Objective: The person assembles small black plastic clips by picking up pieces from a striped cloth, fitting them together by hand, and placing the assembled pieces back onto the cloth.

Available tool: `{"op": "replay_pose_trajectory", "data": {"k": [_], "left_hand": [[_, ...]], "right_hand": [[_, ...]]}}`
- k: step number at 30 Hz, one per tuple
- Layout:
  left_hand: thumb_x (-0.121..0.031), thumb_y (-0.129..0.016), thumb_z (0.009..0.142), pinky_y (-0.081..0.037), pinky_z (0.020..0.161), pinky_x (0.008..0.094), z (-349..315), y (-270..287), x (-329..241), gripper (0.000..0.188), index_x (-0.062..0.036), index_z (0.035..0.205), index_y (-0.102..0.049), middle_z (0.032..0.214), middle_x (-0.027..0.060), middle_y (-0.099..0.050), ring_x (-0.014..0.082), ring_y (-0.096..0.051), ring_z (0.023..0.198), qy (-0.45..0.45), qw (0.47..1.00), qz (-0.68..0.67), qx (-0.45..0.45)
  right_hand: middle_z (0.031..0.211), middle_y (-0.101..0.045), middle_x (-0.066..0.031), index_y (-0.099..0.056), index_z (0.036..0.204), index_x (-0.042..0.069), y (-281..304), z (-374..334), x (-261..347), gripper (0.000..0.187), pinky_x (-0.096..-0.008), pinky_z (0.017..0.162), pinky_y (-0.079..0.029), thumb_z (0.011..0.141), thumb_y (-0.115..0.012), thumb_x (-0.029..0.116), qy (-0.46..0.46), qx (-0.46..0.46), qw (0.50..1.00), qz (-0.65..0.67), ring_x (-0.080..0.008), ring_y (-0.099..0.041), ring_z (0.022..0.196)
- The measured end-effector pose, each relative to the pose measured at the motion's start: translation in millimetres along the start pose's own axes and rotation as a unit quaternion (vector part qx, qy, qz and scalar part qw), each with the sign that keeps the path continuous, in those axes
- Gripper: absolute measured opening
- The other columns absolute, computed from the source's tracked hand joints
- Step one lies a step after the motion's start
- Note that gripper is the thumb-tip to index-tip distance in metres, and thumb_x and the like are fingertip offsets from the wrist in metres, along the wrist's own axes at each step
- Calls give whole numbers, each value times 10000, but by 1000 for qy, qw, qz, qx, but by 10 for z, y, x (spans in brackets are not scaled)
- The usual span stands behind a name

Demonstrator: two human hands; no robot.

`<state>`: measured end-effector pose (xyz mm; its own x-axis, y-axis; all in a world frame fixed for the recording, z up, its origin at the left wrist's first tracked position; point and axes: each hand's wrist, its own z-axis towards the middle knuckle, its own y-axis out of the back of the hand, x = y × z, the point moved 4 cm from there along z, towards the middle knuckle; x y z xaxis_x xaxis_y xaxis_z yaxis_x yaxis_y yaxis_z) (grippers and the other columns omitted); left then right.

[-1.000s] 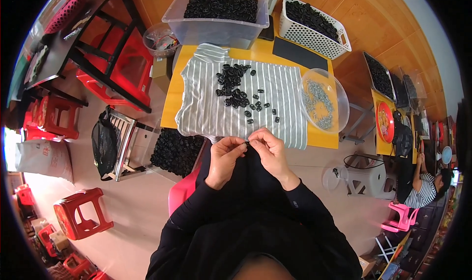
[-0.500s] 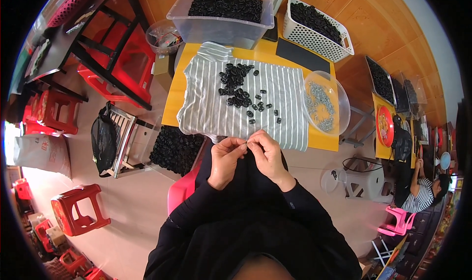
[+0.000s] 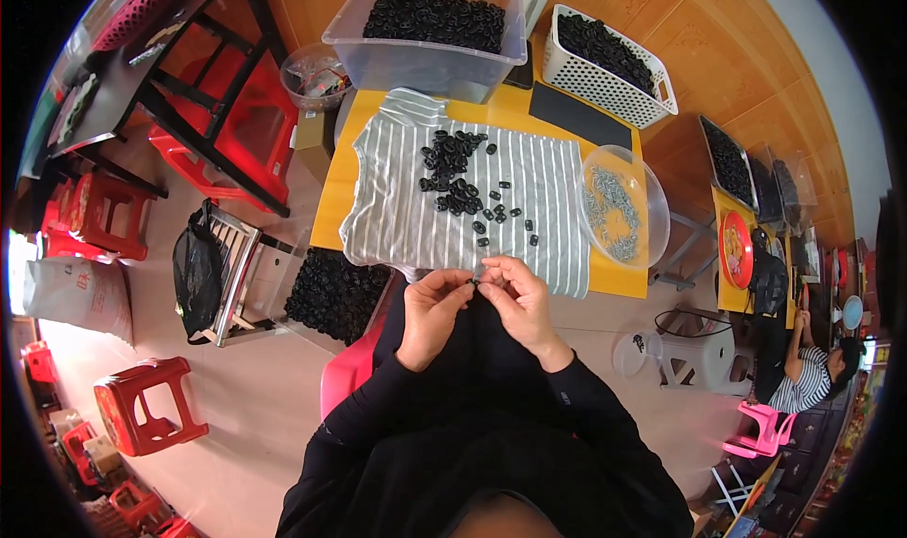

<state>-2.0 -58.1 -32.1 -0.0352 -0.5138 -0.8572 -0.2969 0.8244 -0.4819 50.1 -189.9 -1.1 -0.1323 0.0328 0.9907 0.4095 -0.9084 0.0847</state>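
The left hand [image 3: 433, 316] has thumb and forefinger pinched together on a small dark piece [image 3: 474, 282], which sits between the two hands just in front of the near edge of the tabletop [image 3: 331, 203]. The right hand [image 3: 520, 307] meets it there, its thumb and forefinger close together at the same piece; the fingertips hide so much that I cannot tell whether they grip it too. Beyond the hands, a grey-and-white striped shirt [image 3: 383, 226] lies spread over the tabletop, bearing a heap of black oval plastic pieces [image 3: 452, 160], with several more scattered near the heap toward the right. Just beside the shirt on the right stands a round clear tub [image 3: 658, 198] of small silvery metal parts [image 3: 614, 219]. At the far side are a clear plastic bin [image 3: 416, 73] and a white perforated basket [image 3: 605, 92], both filled with black pieces, and a flat black sheet [image 3: 580, 115] lies before the basket
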Motion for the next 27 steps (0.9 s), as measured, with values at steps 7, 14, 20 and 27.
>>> {"op": "replay_pose_trajectory", "data": {"k": [7,14,20,27], "left_hand": [[39,-617,803,-458,620,201,49,43,-78,154,48,955,-637,812,59,-648,97,-593,704,4,1000,-12,-13],[34,-610,804,-438,605,186,39,37,-58,221,33,1025,-631,806,19,-623,64,-561,689,14,1000,-13,-8],[43,-611,798,-440,607,192,23,27,-68,266,30,1064,-617,828,25,-618,80,-573,702,9,999,-32,4],[68,-580,811,-417,633,177,-8,-26,-137,332,15,1139,-591,815,-10,-577,42,-516,702,-1,1000,-5,14]], "right_hand": [[810,-553,-92,-630,935,22,132,684,121,196,-289,643,-459,770,-559,-56,185,19,925,-331,-232,-558,739],[872,-511,-95,-639,933,24,14,814,112,248,-360,711,-459,695,-600,-36,231,161,802,-526,-280,-519,870],[765,-539,-92,-600,815,-11,135,634,43,83,-326,639,-467,734,-607,-28,176,69,899,-396,-258,-554,721],[714,-622,-10,-644,870,-9,25,262,-87,50,-184,568,-439,831,-617,5,-101,-29,990,96,-38,-555,628]]}}
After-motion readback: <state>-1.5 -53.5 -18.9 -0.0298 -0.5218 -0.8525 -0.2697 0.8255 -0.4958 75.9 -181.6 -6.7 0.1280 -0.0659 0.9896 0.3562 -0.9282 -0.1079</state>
